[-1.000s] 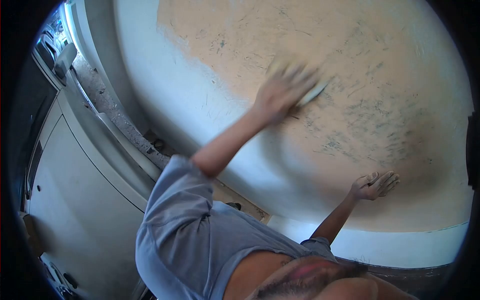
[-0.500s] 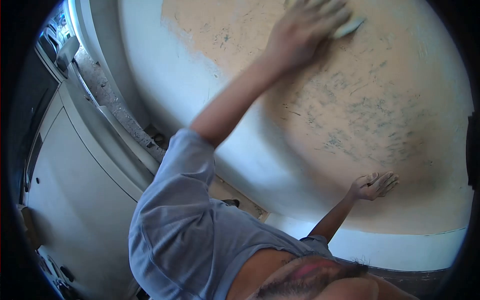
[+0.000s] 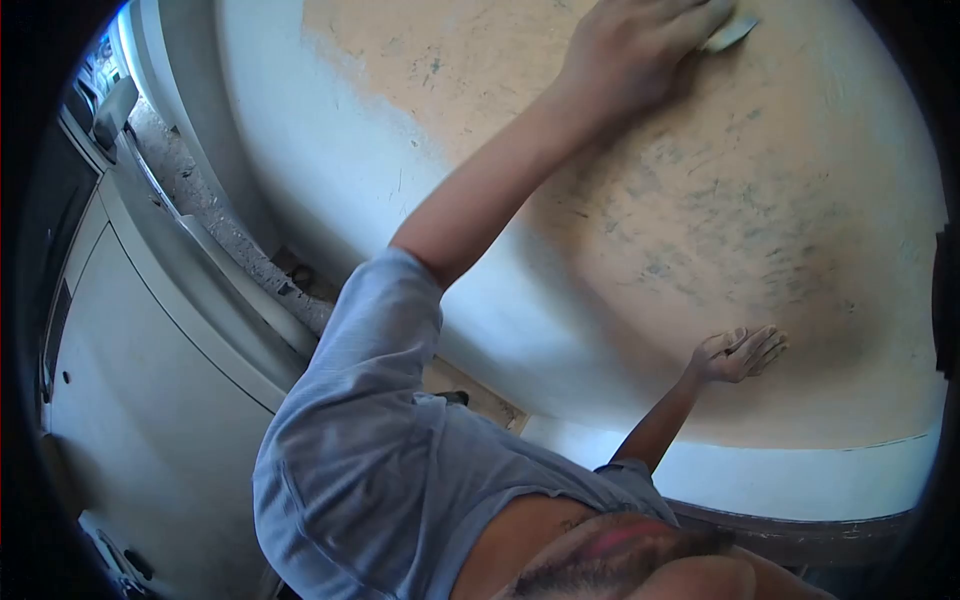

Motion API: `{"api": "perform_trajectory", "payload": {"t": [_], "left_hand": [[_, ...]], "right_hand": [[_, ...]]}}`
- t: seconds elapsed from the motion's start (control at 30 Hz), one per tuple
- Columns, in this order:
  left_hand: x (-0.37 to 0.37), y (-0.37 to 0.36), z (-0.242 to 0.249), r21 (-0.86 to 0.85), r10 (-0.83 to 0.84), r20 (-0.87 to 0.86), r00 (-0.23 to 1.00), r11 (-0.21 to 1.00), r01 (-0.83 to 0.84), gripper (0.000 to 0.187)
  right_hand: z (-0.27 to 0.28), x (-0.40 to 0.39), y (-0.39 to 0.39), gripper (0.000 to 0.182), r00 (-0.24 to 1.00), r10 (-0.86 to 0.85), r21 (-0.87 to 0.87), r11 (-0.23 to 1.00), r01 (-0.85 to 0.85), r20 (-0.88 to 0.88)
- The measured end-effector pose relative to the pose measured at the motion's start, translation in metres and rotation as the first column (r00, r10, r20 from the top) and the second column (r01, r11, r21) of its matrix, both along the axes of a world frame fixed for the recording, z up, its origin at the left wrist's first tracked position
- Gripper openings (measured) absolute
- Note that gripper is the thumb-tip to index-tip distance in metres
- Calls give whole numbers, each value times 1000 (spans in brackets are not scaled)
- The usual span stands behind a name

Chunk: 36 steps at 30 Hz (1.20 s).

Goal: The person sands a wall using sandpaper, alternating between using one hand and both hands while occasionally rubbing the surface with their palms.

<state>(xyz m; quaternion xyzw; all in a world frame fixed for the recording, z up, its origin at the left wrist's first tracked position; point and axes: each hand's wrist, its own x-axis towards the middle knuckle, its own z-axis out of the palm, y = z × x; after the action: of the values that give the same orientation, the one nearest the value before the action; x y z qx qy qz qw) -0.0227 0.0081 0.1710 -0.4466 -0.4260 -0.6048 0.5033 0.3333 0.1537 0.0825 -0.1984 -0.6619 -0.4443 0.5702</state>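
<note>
At the top of the frame, the left hand (image 3: 648,52) holds a pale pad (image 3: 731,36) against the tan-patched wall (image 3: 330,170); the right hand (image 3: 742,354) — open, dusty-fingered — is near the wall at right of centre.

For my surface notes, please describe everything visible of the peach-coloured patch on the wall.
The peach-coloured patch looks like matt filler or paint, ragged where it meets the whitish wall. Dark, scratchy marks are scattered over it. The left hand holds a pale piece, seemingly against its upper part; whether the right hand touches it is unclear.
</note>
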Motion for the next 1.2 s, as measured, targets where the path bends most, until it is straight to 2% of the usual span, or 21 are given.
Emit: {"api": "perform_trajectory", "payload": {"t": [0.07, 0.13, 0.17, 0.2, 0.3, 0.33, 0.37, 0.43, 0.53, 0.57, 0.63, 0.67, 0.7, 0.8, 0.83, 0.9, 0.93, 1.0, 1.07, 1.17, 1.2], "left_hand": [[20, 0, -73, -99, 34, 34, 999, 995, -31, 36], [45, 11, -204, -366, 111, 63, 992, 927, -80, 33], [71, 13, -256, -254, -33, 233, 972, 963, 93, 31], [77, 8, -267, -313, 79, 222, 972, 950, -5, 31], [24, -10, -164, -317, 144, 26, 989, 940, -128, 30], [2, -14, -118, -130, 37, 67, 997, 991, -28, 38], [-7, -20, -72, -116, -45, 172, 984, 991, 65, 43], [-52, -25, 10, 55, 67, 36, 997, 996, -69, 39], [-61, -29, -12, -38, 129, -19, 991, 991, -129, 38], [-52, -27, -52, -111, 190, 12, 982, 976, -187, 41], [-35, -12, -188, -319, 381, -49, 923, 870, -376, 42], [-5, -27, -234, -516, 357, -84, 930, 783, -347, 33], [12, -10, -304, -518, 251, 121, 960, 841, -154, 23], [3, -21, -260, -396, 199, 130, 971, 909, -133, 18], [-16, -27, -208, -157, 152, 41, 987, 977, -144, 22], [-57, -32, -134, -167, 176, 162, 971, 975, -149, 38], [-67, -45, -91, -245, 59, 314, 947, 969, 21, 43], [-83, -57, -32, -64, 73, 96, 993, 996, -67, 36], [-69, -47, -58, -105, 74, 161, 984, 993, -57, 40], [-26, -20, -194, -237, 198, 158, 967, 959, -157, 44], [-5, -16, -244, -331, 143, 242, 960, 942, -57, 41]], "right_hand": [[0, -3, -6, 47, 1000, -16, -22, 1000, 16, -15], [-2, -4, -7, 47, 999, -22, -24, 1000, 21, -34], [-2, -1, -6, 46, 1000, -12, -10, 1000, 12, -26], [0, -4, -4, 46, 1000, 0, 7, 1000, 0, -17], [2, -8, -10, 46, 1000, -19, -10, 1000, 18, -20], [2, -9, -12, 46, 1000, -15, -11, 1000, 15, -10], [2, -8, -12, 46, 1000, -21, -13, 1000, 21, -5], [4, -5, -8, 46, 1000, -28, -6, 1000, 28, -6], [0, -1, -7, 46, 1000, 10, -5, 1000, -10, -8], [1, -2, -6, 46, 1000, -6, -7, 1000, 6, -10], [-1, -3, -8, 45, 999, -16, -16, 1000, 15, -28], [0, -3, -10, 44, 1000, 17, -9, 1000, -17, -19], [3, -7, -9, 43, 998, 57, 6, 998, -57, -12], [3, -8, -11, 41, 999, 28, 20, 999, -28, -30], [5, -8, -10, 41, 999, 41, 27, 999, -41, -12], [2, -7, -8, 43, 1000, -4, 34, 999, 5, -28], [2, -5, -8, 43, 1000, -4, 32, 999, 4, -16], [1, -5, -6, 43, 1000, -7, 14, 1000, 8, -25], [3, -1, -10, 42, 1000, 1, 20, 1000, -1, -14], [2, -13, -14, 41, 998, 26, 24, 999, -25, -51], [4, -12, -16, 41, 999, 18, 19, 1000, -17, -39]]}}
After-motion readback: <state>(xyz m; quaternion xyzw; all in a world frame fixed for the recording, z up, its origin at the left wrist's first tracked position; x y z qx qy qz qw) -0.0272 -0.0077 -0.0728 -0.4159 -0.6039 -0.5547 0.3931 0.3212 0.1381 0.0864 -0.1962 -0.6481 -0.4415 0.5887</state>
